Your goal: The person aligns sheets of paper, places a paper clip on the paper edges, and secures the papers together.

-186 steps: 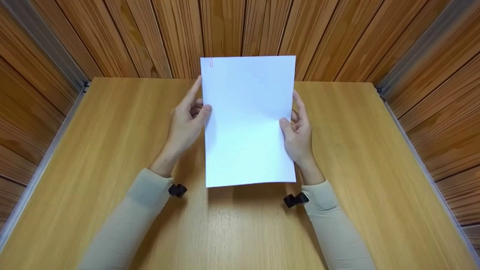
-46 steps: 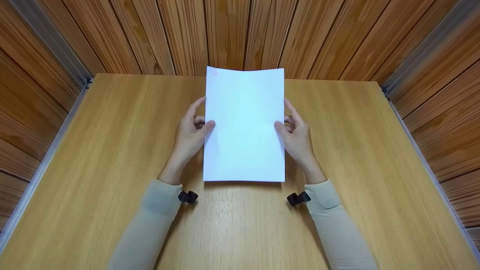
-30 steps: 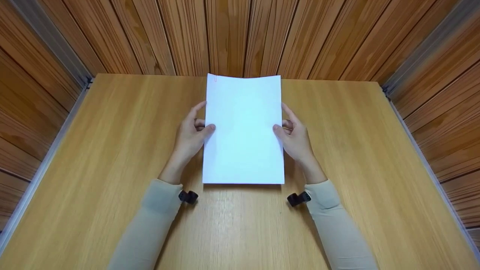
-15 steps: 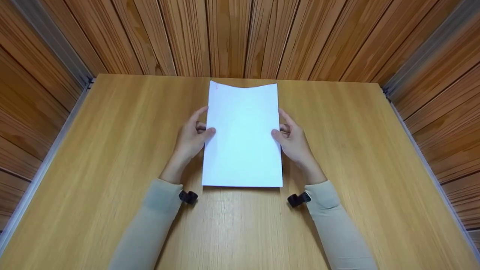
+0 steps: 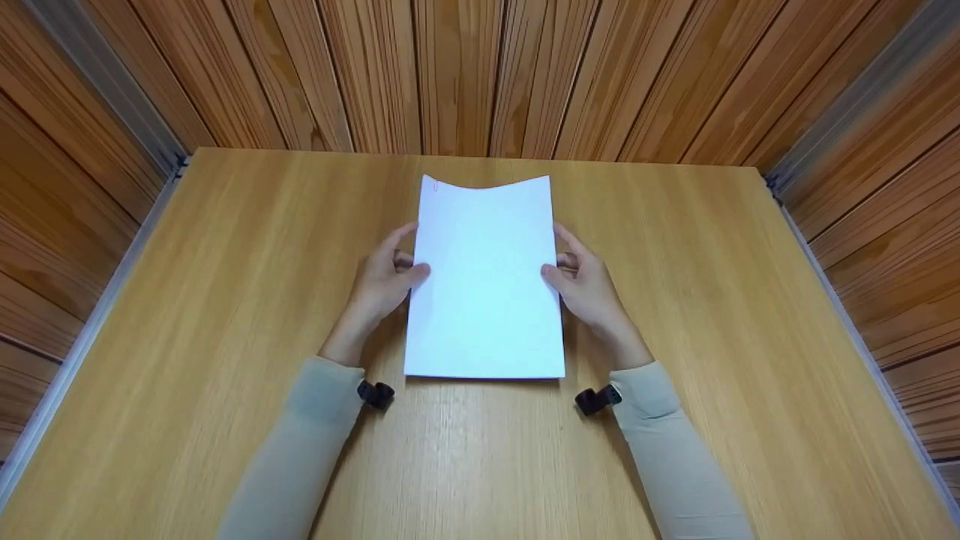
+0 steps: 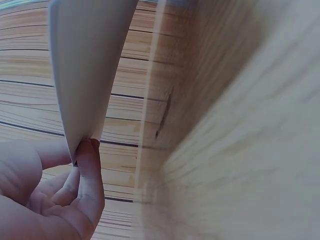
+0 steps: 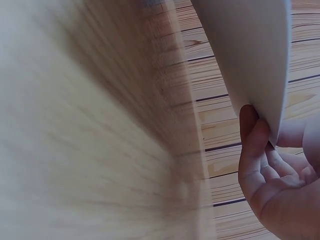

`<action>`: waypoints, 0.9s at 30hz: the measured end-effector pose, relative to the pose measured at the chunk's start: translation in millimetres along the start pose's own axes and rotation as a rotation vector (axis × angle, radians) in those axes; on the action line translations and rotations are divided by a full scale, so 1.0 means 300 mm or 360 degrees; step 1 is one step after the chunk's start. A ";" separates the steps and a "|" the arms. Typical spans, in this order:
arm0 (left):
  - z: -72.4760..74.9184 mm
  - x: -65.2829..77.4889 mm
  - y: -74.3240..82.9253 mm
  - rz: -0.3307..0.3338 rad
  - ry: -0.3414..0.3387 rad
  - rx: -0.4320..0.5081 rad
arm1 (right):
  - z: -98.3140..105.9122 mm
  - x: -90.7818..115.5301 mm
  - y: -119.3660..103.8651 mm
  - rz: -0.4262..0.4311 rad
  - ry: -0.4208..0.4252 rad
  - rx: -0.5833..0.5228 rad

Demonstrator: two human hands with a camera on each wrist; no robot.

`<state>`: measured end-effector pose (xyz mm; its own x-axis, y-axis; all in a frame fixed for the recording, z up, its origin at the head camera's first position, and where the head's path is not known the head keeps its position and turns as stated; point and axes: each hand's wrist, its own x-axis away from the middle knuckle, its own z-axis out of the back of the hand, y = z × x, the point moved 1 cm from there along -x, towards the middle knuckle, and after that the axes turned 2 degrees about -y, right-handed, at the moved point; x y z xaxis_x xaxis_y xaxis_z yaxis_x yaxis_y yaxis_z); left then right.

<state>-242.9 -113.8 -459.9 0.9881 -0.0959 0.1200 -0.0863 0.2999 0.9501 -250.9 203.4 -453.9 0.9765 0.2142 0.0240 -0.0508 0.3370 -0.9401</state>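
Observation:
Both hands hold white paper (image 5: 484, 300), seen in the head view with its long sides running away from the person. A small pink paper clip (image 5: 435, 186) sits at its far left corner. My left hand (image 5: 384, 281) pinches the left edge, thumb on the face and fingers behind. On the opposite edge, my right hand (image 5: 589, 285) pinches in the same way. The far edge dips in the middle, so the paper bows between the hands. In the left wrist view the paper (image 6: 90, 65) rises from between thumb and fingers; the right wrist view shows its underside (image 7: 250, 55) likewise.
A light wooden table (image 5: 225, 300) lies beneath, with the paper's shadow along its near edge. Wood-plank walls (image 5: 457, 75) stand behind and at both sides. Small black cameras (image 5: 376, 395) are strapped at the beige sleeves (image 5: 300, 442).
Over the last seconds the paper and both hands have come down and nearer the person. Its far edge has tipped lower and bowed more. Both hands have kept their hold on the side edges.

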 end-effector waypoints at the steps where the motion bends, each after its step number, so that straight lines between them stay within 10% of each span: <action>1: 0.000 0.000 -0.002 0.0005 -0.0002 -0.0001 | 0.000 0.000 0.000 -0.0006 -0.0003 0.0008; 27: -0.001 0.001 -0.016 0.0157 -0.0065 -0.0155 | -0.001 -0.007 0.037 -0.0100 -0.0053 0.0146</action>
<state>-242.2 -115.0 -464.5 0.9693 -0.0992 0.2249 -0.1680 0.4004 0.9008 -253.4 206.3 -464.5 0.9709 0.2198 0.0948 -0.0099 0.4328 -0.9014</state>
